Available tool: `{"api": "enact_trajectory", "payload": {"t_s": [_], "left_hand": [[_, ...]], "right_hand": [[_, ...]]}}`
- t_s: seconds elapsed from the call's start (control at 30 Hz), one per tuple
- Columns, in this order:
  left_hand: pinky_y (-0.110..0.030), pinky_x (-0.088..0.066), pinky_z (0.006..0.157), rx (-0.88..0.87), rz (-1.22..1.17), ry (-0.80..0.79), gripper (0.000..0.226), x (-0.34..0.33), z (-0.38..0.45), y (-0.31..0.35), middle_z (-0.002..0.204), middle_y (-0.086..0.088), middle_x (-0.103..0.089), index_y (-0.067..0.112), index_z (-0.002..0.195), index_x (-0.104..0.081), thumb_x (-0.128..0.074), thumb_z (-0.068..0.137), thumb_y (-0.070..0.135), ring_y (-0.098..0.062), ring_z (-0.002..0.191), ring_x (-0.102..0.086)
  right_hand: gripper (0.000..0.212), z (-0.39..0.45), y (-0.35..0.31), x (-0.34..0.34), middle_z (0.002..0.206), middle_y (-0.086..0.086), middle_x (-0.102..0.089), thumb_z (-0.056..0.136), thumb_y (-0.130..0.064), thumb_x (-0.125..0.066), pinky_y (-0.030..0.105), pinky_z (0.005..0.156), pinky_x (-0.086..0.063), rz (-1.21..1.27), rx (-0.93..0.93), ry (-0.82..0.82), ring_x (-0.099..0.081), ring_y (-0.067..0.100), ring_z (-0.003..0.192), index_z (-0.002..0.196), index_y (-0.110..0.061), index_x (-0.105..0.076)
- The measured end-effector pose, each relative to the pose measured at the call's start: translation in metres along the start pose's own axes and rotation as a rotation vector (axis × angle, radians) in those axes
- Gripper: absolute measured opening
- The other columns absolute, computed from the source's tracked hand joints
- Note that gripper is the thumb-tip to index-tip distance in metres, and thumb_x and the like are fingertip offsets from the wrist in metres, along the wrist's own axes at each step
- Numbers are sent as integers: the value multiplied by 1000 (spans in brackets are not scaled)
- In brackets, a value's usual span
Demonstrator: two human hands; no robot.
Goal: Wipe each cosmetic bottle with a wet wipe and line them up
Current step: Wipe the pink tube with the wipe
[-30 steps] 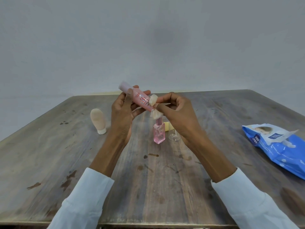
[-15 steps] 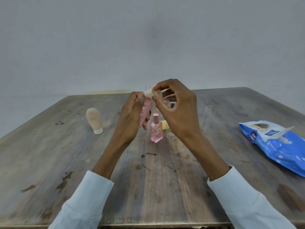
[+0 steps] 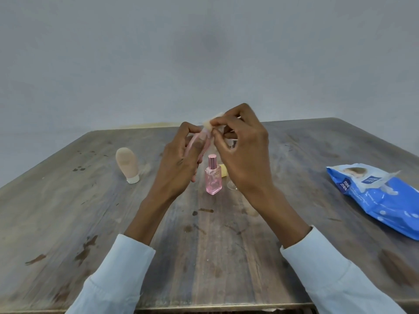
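My left hand (image 3: 179, 164) grips a pink tube-shaped bottle (image 3: 204, 143) held nearly upright above the table, mostly hidden by its fingers. My right hand (image 3: 242, 152) pinches a small crumpled wet wipe (image 3: 210, 124) against the top end of that bottle. Below the hands a square pink glass bottle (image 3: 213, 177) with a pink cap stands on the wooden table (image 3: 90, 223). A beige tube (image 3: 127, 165) stands on its white cap at the left.
A blue wet-wipe pack (image 3: 381, 196) lies open at the right. A small yellow item (image 3: 224, 170) and a clear cap-like piece (image 3: 232, 185) sit just behind and right of the pink glass bottle, partly hidden by my right hand.
The pink tube has swung from tilted to nearly upright in my left hand. My right hand with the wipe has risen from the tube's lower end to its top.
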State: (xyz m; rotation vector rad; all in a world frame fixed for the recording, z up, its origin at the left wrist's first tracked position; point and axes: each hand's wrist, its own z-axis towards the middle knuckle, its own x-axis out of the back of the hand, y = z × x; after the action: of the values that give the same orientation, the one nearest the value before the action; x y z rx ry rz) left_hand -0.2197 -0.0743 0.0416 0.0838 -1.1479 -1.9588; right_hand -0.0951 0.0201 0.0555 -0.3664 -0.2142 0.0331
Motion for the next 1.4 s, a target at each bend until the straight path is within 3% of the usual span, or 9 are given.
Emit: {"api": "enact_trajectory", "payload": {"t_s": [0.1,0.2,0.3,0.37,0.53,0.7,0.9,1.03,1.4], "left_hand": [[-24,-46,63,-31,102,-8,25,-5,-1,0,89,13,-66,23,117,-56,-48,112,46,-3,68,-62],[-30,-46,65,-58,110,1,19,-3,-2,-5,86,9,-67,23,116,-53,-41,116,38,-8,71,-61],[-40,-47,66,-85,236,42,36,-1,-1,-9,84,3,-63,26,114,-55,-30,112,51,-15,74,-59],[-34,-44,68,-85,307,38,46,-4,-1,-9,90,7,-59,27,111,-57,-27,110,62,-10,82,-58],[-29,-43,68,-169,368,71,39,-5,1,-16,100,7,-55,20,115,-59,-40,111,54,-10,83,-57],[-12,-36,65,-229,436,99,34,-4,4,-19,102,11,-51,20,116,-62,-59,104,52,3,82,-55],[-30,-48,65,-309,452,165,38,0,5,-17,113,-2,-52,14,122,-61,-68,101,45,-10,85,-56],[-27,-48,66,-349,540,143,44,0,5,-18,118,-1,-49,20,131,-57,-74,98,44,-7,90,-51],[-18,-38,82,-449,497,265,31,5,7,-17,113,-5,-63,8,114,-68,-83,87,2,-24,105,-54]], "right_hand": [[9,3,3,4,109,3,-64,97,-6,-77,29,78,-61,-11,-35,39,-67,9,88,105,-6,-79],[9,-1,0,-1,107,4,-64,97,-3,-75,34,75,-62,-14,44,-60,-68,13,85,105,-5,-80],[9,1,2,0,107,2,-64,97,-4,-75,35,75,-62,-33,16,-45,-68,13,86,103,-7,-80],[8,4,7,4,108,1,-63,97,-4,-75,34,76,-62,-49,-41,5,-68,12,87,103,-8,-79],[9,2,1,2,108,5,-64,98,-3,-72,35,75,-62,-63,64,-77,-68,15,88,104,-5,-79],[8,7,11,10,108,2,-64,98,-6,-74,35,77,-62,-87,-61,30,-68,13,87,103,-7,-80],[11,3,4,2,105,2,-63,97,-3,-73,36,76,-62,-66,-10,-71,-69,14,85,104,-6,-81],[9,6,12,7,106,1,-63,97,-7,-76,34,77,-63,-92,-101,-2,-68,11,84,104,-8,-81],[10,3,8,4,101,1,-64,94,-5,-77,36,74,-62,-33,-95,-57,-67,12,81,102,-8,-82]]}}
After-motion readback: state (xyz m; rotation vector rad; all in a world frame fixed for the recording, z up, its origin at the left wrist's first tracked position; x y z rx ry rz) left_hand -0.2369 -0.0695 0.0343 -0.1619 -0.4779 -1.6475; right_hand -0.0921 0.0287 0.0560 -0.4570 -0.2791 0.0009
